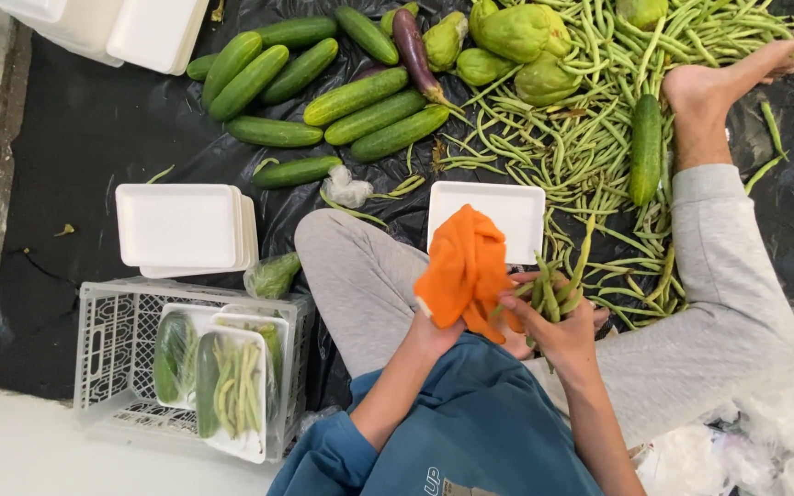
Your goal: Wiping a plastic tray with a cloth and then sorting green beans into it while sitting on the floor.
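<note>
The right hand [558, 326] has its grip closed round a bunch of green beans [553, 289]; the left hand [438, 326] grips an orange cloth [461, 266] (draped over a white foam tray [498, 207] beyond the knees). Left of the person, a white plastic crate [107, 340] holds wrapped trays of vegetables [227, 381], beside stacked empty trays [181, 230].

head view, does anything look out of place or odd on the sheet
One eggplant lies alone among the cucumbers, the only purple thing there. A single cucumber sits apart on the green beans, beside a bare foot.
</note>
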